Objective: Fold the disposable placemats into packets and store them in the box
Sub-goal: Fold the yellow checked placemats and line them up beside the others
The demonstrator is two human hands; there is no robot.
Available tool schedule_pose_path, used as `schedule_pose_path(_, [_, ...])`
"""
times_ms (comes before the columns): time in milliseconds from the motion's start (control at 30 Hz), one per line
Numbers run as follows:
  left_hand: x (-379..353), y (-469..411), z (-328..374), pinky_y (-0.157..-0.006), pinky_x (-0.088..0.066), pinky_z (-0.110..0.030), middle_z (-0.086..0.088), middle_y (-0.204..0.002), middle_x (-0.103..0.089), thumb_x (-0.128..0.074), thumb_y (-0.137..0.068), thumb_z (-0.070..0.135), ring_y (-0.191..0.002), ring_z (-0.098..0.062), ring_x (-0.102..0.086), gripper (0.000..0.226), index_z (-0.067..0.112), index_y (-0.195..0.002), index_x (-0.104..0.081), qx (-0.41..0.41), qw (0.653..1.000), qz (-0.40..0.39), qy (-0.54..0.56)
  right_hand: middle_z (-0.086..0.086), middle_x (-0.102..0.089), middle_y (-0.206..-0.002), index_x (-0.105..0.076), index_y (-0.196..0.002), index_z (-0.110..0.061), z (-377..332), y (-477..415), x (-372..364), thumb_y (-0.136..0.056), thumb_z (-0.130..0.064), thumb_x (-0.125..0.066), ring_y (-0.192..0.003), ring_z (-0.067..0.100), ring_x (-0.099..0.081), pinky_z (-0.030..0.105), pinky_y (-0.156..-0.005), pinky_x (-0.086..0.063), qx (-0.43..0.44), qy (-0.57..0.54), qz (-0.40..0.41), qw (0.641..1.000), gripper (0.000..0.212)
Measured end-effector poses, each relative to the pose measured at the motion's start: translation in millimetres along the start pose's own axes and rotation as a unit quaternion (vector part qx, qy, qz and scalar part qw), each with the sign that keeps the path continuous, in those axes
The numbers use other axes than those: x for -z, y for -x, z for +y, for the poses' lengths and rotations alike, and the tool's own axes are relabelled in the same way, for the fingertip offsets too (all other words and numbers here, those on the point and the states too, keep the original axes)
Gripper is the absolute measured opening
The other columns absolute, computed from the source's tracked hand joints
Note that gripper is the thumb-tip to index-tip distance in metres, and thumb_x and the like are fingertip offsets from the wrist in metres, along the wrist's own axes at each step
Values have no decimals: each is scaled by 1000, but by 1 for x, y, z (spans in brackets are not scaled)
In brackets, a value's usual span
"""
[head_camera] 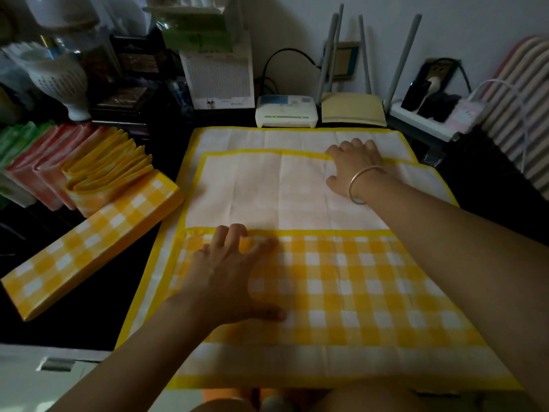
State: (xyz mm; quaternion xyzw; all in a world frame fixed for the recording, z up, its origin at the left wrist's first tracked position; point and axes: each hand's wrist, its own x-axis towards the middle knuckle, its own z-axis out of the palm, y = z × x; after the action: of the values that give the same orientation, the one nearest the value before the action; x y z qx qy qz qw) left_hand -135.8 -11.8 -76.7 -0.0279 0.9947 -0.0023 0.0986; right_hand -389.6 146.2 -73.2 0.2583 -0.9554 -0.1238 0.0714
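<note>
Our left hand [231,272] lies flat, fingers spread, on the thin yellow-checked placemat [356,292]. Our right hand [353,165], fingers slightly bent, presses its plain white folded flap. Left of both hands, the long checked box [89,254] holds crinkly folded packets [110,171].

The dark bench [89,322] carries a large yellow-checked placemat [356,292], partly folded, spread from the near edge to the far middle. Left of it lies a long folded yellow-checked packet [89,248], set at an angle. Beyond that, a row of folded packets [104,168] in yellow, red and green stands on edge. Along the far side sit a white vase [64,81], a desk calendar [219,81], a white modem [286,113] and a power strip [421,120].
</note>
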Motion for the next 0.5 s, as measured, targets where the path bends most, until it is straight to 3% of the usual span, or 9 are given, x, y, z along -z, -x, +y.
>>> schedule_pose_path(67, [-1, -1, 0, -97, -39, -37, 5, -144, -15, -50, -49, 97, -136, -19, -18, 118, 50, -148, -5, 0, 1000, 1, -3, 9, -56, -123, -49, -127, -19, 2, 7, 3, -92, -37, -48, -117, 30, -44, 40, -97, -28, -20, -10, 35, 999, 39])
schedule_pose_path(200, [-4, -1, 1, -99, -38, -37, 4, -145, -16, -51, -50, 96, -136, -20, -19, 119, 50, -149, -5, 5, 1000, -2, -1, 9, -63, -109, -63, -113, -18, 15, 43, 13, -93, -34, -48, -109, 33, -47, 38, -91, -27, -66, -109, 126, 984, 30])
schedule_pose_path(300, [-6, 0, -1, -104, -35, -41, 3, -148, -16, -48, -48, 97, -139, -22, -18, 123, 47, -150, -3, 8, 1000, -6, 19, 7, -65, -87, -67, -89, -16, 23, 84, 27, -86, -35, -46, -91, 34, -51, 38, -82, -28, -23, -133, 245, 960, 28])
schedule_pose_path(400, [-12, 5, -1, -114, -27, -43, 1, -155, -19, -24, -36, 101, -142, -23, -20, 134, 42, -153, 2, 13, 1000, 12, 26, 3, -61, -76, -64, -80, -16, 21, 128, 51, -85, -29, -56, -80, 30, -51, 37, -78, -32, 48, -143, 336, 930, 17])
schedule_pose_path(467, [-15, 10, 1, -119, -19, -46, -1, -156, -27, -20, -39, 98, -144, -24, -25, 131, 36, -155, -8, 23, 999, 33, 32, 2, -60, -74, -63, -79, -15, 17, 152, 63, -84, -25, -62, -78, 28, -51, 37, -77, -36, 77, -150, 355, 920, 11])
schedule_pose_path(500, [-15, 15, 3, -118, -22, -47, -2, -152, -36, -25, -46, 95, -141, -26, -34, 125, 32, -153, -22, 19, 998, 60, 25, 1, -59, -73, -63, -78, -15, 14, 165, 67, -83, -24, -64, -77, 28, -51, 38, -74, -39, 84, -156, 355, 918, 10])
